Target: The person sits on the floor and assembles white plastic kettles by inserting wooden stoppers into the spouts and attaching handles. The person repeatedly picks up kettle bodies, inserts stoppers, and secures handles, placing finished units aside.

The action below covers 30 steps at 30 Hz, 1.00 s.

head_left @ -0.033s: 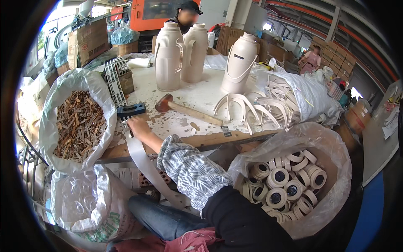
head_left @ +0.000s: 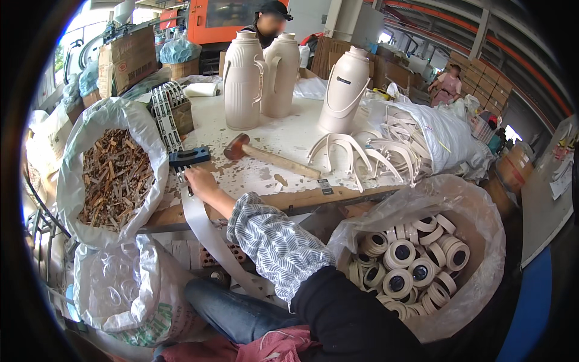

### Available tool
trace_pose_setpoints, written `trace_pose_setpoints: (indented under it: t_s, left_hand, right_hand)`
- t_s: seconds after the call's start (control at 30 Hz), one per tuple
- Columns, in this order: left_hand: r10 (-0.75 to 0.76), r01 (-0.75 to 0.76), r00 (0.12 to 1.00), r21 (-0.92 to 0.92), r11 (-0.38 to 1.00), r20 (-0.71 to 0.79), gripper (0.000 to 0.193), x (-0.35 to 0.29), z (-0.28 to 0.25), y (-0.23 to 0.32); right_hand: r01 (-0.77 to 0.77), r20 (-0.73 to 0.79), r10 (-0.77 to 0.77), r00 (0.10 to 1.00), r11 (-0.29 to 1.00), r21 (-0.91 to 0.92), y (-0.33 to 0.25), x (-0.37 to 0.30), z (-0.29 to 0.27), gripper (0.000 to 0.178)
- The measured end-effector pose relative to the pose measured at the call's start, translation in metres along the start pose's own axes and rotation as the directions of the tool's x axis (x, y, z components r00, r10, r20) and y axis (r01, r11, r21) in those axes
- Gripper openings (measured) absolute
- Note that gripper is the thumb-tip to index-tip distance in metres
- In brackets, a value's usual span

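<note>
My right hand (head_left: 205,183) reaches over the near left edge of the table. Its fingers are drawn together on a label strip (head_left: 202,218), just in front of a dark blue block (head_left: 189,156). The strip's bare pale backing hangs over the table edge towards my lap. Beyond the block, the strip's part with dark-and-silver labels (head_left: 164,114) drapes over a small box. A hammer (head_left: 274,161) with a wooden handle lies to the right of my hand. My left hand is out of view.
Two beige vacuum flasks (head_left: 242,90) stand at the back, another (head_left: 345,90) to their right. Curved beige handles (head_left: 341,145) lie by a white sack (head_left: 443,136). Open bags hold small brown pieces (head_left: 117,181), clear plastic parts (head_left: 114,280) and beige rings (head_left: 399,254). A person (head_left: 268,27) is behind the flasks.
</note>
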<state>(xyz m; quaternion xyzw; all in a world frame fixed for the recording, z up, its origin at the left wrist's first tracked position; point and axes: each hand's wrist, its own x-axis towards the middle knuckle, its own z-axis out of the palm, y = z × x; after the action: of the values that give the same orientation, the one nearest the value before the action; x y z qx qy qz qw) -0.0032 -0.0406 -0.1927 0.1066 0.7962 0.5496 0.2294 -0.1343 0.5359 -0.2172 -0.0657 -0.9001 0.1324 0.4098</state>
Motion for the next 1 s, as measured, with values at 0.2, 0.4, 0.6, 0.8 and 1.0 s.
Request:
trace_pose_setpoints:
  t_s: [0.2, 0.4, 0.6, 0.8, 1.0]
  left_hand:
    - [-0.067, 0.121, 0.832, 0.063, 0.991, -0.550, 0.026, -0.078, -0.064, -0.124]
    - [-0.344, 0.764, 0.372, 0.074, 0.641, -0.862, 0.022, -0.362, -0.064, -0.370]
    - [-0.738, 0.936, -0.013, -0.268, 0.229, -0.675, 0.036, -0.526, 0.014, -0.398]
    - [-0.596, 0.954, -0.060, -0.222, 0.201, -0.801, 0.060, -0.472, 0.045, -0.388]
    - [-0.561, 0.957, 0.159, -0.013, 0.289, -0.812, 0.093, -0.488, -0.048, -0.398]
  right_hand:
    - [-0.067, 0.132, 0.077, 0.988, 0.995, -0.076, -0.017, 0.011, -0.007, 0.012]
    - [-0.155, 0.399, 0.138, 0.907, 0.988, 0.011, -0.016, 0.012, 0.017, 0.017]
    - [0.072, 0.513, -0.027, 0.858, 0.995, -0.067, 0.096, 0.012, -0.005, 0.025]
    - [0.107, 0.477, -0.020, 0.879, 0.982, -0.155, 0.143, 0.052, -0.007, 0.035]
    - [-0.113, 0.453, 0.152, 0.878, 0.987, -0.113, 0.061, 0.003, 0.024, 0.039]
